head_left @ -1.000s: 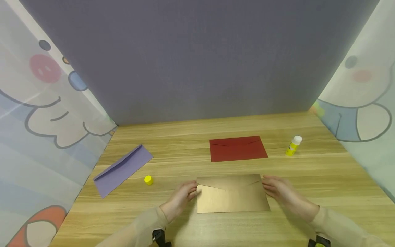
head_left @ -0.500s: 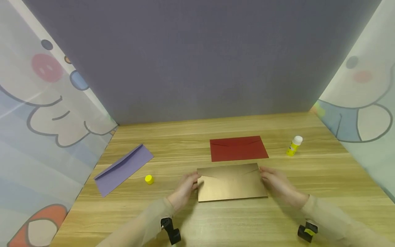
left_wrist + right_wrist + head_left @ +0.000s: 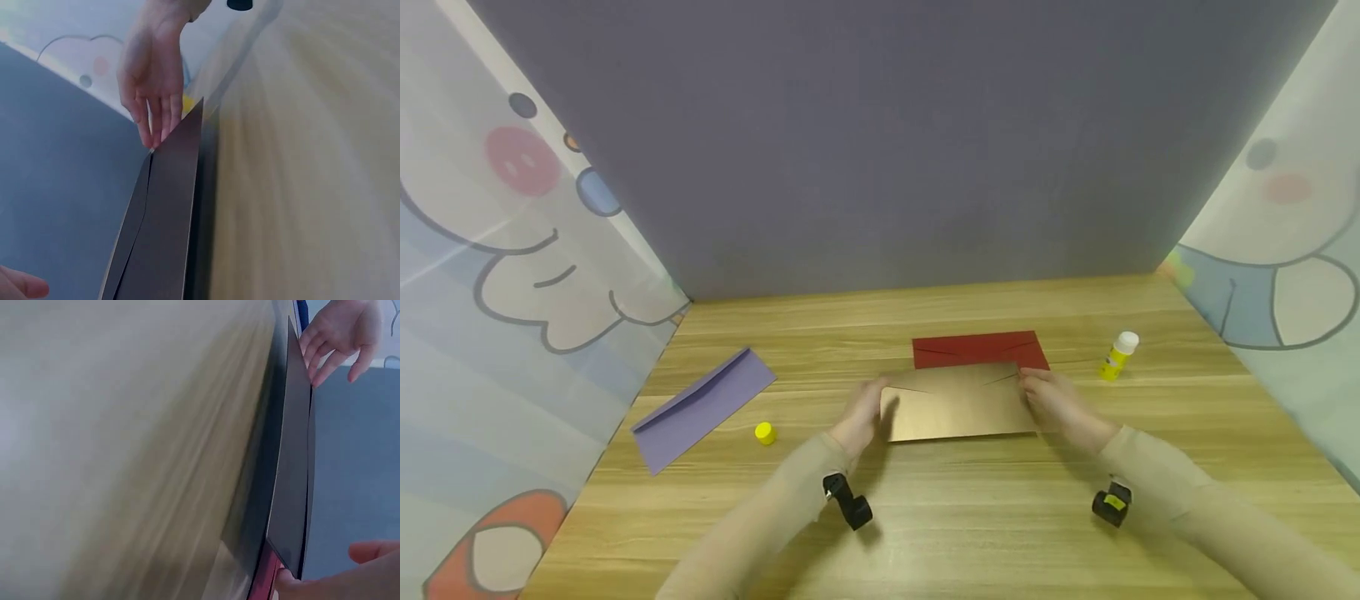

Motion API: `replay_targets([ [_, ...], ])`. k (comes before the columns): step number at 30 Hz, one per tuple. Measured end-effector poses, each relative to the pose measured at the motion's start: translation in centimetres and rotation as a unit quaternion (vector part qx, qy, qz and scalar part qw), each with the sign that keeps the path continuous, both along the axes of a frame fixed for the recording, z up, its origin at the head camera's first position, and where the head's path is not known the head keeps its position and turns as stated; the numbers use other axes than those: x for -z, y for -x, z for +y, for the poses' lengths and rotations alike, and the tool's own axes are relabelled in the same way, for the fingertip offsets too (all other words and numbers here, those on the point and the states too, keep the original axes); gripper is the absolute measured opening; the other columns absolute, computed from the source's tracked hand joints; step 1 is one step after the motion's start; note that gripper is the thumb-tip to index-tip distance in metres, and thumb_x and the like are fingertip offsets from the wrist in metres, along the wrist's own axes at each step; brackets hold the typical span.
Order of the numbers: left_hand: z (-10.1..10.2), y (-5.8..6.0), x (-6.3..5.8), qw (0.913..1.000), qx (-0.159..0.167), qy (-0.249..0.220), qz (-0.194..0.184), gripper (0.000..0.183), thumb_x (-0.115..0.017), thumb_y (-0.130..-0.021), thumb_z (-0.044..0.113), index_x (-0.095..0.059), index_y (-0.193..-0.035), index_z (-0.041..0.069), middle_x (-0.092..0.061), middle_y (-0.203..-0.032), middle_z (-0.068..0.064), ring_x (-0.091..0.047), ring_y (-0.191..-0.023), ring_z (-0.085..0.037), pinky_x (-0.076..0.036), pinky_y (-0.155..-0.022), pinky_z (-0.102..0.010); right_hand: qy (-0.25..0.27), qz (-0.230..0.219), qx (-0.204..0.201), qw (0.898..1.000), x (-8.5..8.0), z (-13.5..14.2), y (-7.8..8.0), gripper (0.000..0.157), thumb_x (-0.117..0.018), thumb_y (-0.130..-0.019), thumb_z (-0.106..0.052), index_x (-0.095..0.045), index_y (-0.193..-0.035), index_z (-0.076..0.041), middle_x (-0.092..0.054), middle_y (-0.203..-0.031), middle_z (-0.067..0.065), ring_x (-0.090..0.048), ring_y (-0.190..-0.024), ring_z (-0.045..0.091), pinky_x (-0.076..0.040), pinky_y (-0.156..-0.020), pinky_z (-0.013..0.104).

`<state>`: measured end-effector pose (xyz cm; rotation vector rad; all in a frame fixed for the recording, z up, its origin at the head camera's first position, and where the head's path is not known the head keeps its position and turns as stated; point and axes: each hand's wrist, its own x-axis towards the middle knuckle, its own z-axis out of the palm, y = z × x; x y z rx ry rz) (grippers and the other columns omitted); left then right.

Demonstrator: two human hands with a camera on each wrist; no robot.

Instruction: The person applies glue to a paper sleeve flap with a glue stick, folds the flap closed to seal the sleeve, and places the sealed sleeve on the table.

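Observation:
A gold envelope [image 3: 958, 404] is held off the table, its flap side up and far edge over the near part of a red envelope [image 3: 955, 350]. My left hand [image 3: 861, 414] pinches its left end and my right hand [image 3: 1063, 408] its right end. In the left wrist view the right hand [image 3: 156, 81] appears at the envelope's far end, fingers at its edge. The right wrist view shows the red envelope [image 3: 265, 574] under the gold envelope [image 3: 292, 456].
A purple envelope [image 3: 703, 410] lies slanted at the left, its flap side up. Near it is a small yellow cap [image 3: 765, 433]. A yellow glue bottle with a white top [image 3: 1118, 356] is at the right. A grey panel [image 3: 910, 150] rises behind the wooden table [image 3: 970, 517].
Both hands have lifted the gold envelope from the table and carried it away from me, so it now covers the lower part of the red envelope from view.

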<state>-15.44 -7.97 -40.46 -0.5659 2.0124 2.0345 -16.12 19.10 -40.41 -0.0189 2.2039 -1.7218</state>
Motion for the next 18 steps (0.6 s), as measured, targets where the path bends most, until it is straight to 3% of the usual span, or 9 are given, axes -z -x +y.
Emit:
replay_targets([
  [2, 0.1, 0.7, -0.1, 0.9999, -0.013, -0.003, -0.003, 0.055, -0.045, -0.089, 0.019, -0.024, -0.133, -0.007, -0.02, -0.14, -0.023, -0.034, -0.118, -0.034, -0.025, -0.103, -0.044, 0.007, -0.001, -0.001, 1.0, 0.1, -0.2, 0.8, 0.051, -0.034, -0.093, -0.01, -0.016, -0.133, 0.015, -0.015, -0.14, 0.03, -0.018, -0.128, 0.039, -0.023, -0.105, 0.043],
  [4, 0.1, 1.6, -0.1, 0.9998, -0.019, -0.012, 0.0, 0.056, -0.045, -0.089, 0.019, -0.024, -0.134, -0.006, -0.018, -0.142, -0.021, -0.031, -0.121, -0.032, -0.022, -0.104, -0.044, 0.015, 0.007, -0.003, 1.0, 0.2, -0.4, 1.6, 0.051, -0.034, -0.093, -0.009, -0.016, -0.134, 0.015, -0.014, -0.141, 0.029, -0.017, -0.128, 0.039, -0.023, -0.105, 0.043],
  [6, 0.1, 2.4, -0.2, 0.9994, -0.023, -0.025, 0.005, 0.058, -0.045, -0.088, 0.019, -0.021, -0.135, -0.006, -0.014, -0.144, -0.02, -0.019, -0.128, -0.033, -0.014, -0.106, -0.046, 0.027, 0.014, -0.006, 1.0, 0.4, -0.5, 2.4, 0.051, -0.032, -0.094, -0.01, -0.014, -0.134, 0.015, -0.012, -0.142, 0.027, -0.015, -0.129, 0.038, -0.022, -0.105, 0.042],
  [9, 0.2, 3.6, -0.2, 0.9983, -0.032, -0.048, 0.01, 0.055, -0.045, -0.088, 0.017, -0.025, -0.134, -0.005, -0.014, -0.144, -0.018, -0.011, -0.132, -0.032, -0.009, -0.107, -0.046, 0.049, 0.017, -0.004, 0.999, 0.8, -0.6, 3.6, 0.05, -0.028, -0.095, -0.01, -0.009, -0.136, 0.013, -0.009, -0.143, 0.026, -0.012, -0.131, 0.036, -0.019, -0.106, 0.042],
  [14, 0.4, 5.1, -0.1, 0.9967, -0.043, -0.064, 0.024, 0.049, -0.045, -0.088, 0.015, -0.031, -0.132, -0.003, -0.019, -0.144, -0.015, -0.018, -0.131, -0.027, -0.014, -0.108, -0.04, 0.103, -0.003, 0.028, 0.994, 1.1, -1.0, 5.2, 0.049, -0.022, -0.097, -0.011, -0.004, -0.137, 0.01, -0.006, -0.144, 0.025, -0.01, -0.132, 0.033, -0.016, -0.108, 0.038],
  [18, 0.3, 5.9, 0.0, 0.9973, -0.043, -0.055, 0.022, 0.051, -0.046, -0.088, 0.016, -0.031, -0.133, -0.001, -0.017, -0.145, -0.014, -0.012, -0.132, -0.029, -0.014, -0.107, -0.042, 0.138, -0.014, 0.044, 0.989, 1.1, -1.4, 5.9, 0.049, -0.02, -0.097, -0.012, -0.003, -0.137, 0.011, -0.005, -0.144, 0.025, -0.009, -0.132, 0.033, -0.013, -0.108, 0.038],
])
